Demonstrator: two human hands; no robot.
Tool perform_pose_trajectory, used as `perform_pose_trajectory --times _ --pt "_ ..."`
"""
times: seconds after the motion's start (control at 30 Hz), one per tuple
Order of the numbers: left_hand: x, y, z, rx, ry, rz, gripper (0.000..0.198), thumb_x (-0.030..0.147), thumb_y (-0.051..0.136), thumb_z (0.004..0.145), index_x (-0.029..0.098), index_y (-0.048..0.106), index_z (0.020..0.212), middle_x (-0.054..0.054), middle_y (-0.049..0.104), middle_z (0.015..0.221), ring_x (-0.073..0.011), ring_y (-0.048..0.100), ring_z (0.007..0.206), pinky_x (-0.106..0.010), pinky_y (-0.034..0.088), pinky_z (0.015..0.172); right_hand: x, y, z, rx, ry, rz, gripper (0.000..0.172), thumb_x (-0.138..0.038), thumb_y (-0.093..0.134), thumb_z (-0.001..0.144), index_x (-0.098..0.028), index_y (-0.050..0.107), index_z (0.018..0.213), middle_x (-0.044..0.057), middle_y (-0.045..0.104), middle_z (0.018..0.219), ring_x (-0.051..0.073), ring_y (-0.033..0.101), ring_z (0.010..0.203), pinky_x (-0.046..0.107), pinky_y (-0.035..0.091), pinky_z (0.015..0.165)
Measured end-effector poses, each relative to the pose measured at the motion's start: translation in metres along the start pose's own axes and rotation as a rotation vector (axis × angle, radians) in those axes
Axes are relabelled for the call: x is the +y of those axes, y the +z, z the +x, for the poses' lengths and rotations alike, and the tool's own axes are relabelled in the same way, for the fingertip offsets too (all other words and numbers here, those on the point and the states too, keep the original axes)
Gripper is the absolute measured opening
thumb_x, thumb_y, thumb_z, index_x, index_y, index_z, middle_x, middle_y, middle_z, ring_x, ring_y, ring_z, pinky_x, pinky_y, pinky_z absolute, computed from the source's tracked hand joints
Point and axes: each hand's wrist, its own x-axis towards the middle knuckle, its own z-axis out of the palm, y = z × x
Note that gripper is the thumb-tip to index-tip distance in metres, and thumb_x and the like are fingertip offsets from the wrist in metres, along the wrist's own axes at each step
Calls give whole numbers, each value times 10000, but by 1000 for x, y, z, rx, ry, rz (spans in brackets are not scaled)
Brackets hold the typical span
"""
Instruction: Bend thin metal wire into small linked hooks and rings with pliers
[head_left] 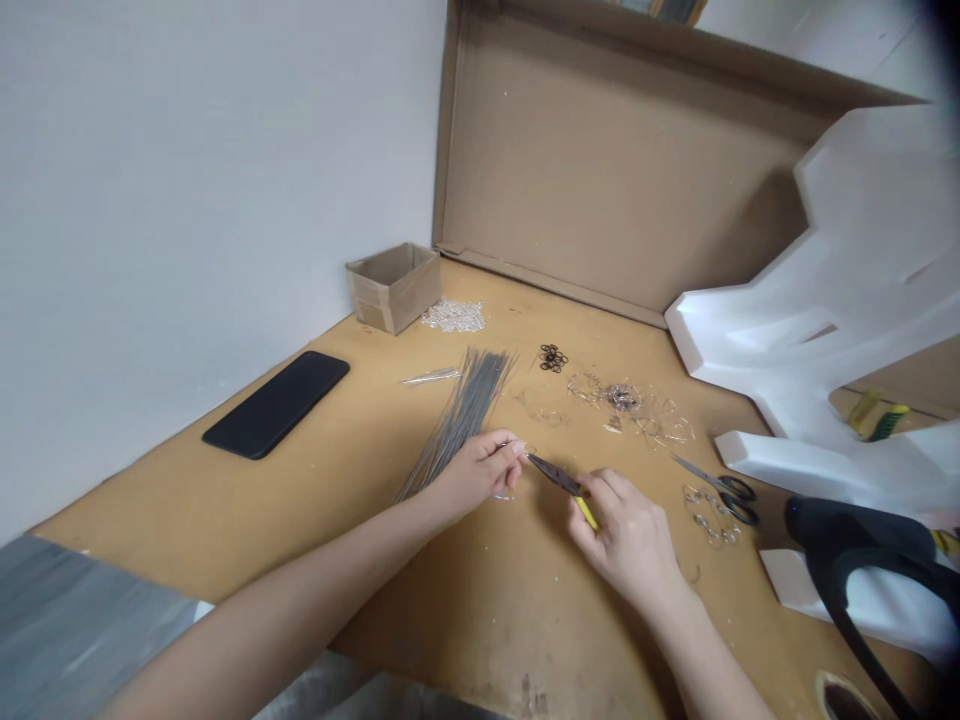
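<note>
My right hand (pixel 626 525) is wrapped round the yellow handles of needle-nose pliers (pixel 553 472). Their dark jaws point left and reach the fingertips of my left hand (pixel 487 465). Those fingers are pinched on a thin wire (pixel 504 496), a bit of which shows below them; its full shape is hidden. Just behind my left hand lies a bundle of straight grey wires (pixel 474 395) on the wooden table (pixel 480 600). Whether the jaws grip the wire is too small to tell.
Behind stand a small cardboard box (pixel 390 290), clear beads (pixel 454 315) and black rings (pixel 553 358). A black phone (pixel 277 405) lies left. To the right are tangled wire pieces (pixel 622 398), scissors (pixel 724 487), a beaded wire loop (pixel 709 518), white foam (pixel 780 300) and a black-handled tool (pixel 862 530).
</note>
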Motion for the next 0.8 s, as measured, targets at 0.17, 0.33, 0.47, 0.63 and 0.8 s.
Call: perform_pose_trajectory --times 0.17,0.33,0.47,0.63,0.8 --pt "0 0 0 -5 -5 -27 287 411 443 814 143 508 732 49 476 493 -34 300 369 -164 228 382 0 -1 0 6 -2 3 197 -247 434 810 -171 597 891 68 622 829 160 582 739 229 413 617" --pt "0 1 0 9 -8 -35 282 406 450 808 143 510 726 48 477 496 -36 301 369 -165 220 376 1 1 -1 3 -6 -2 199 -246 438 805 -168 603 882 64 624 807 155 582 712 224 414 613" --pt "-1 2 -1 14 0 -40 275 401 450 810 145 513 732 49 487 500 -34 297 364 -167 222 378 0 2 -1 -17 -4 -9 198 -247 426 813 -166 599 863 62 619 766 156 575 675 225 401 587" --pt "-3 3 -2 22 33 -45 270 398 446 816 146 518 747 46 497 507 -36 319 378 -166 233 387 -1 2 -2 -24 -1 9 204 -239 416 816 -157 601 845 58 619 734 150 580 639 220 395 569" --pt "-2 4 -2 23 51 -42 256 378 439 821 143 507 746 44 502 512 -34 308 374 -167 231 387 -3 2 -3 -29 15 39 221 -231 404 811 -150 607 846 55 633 716 141 594 590 214 387 525"
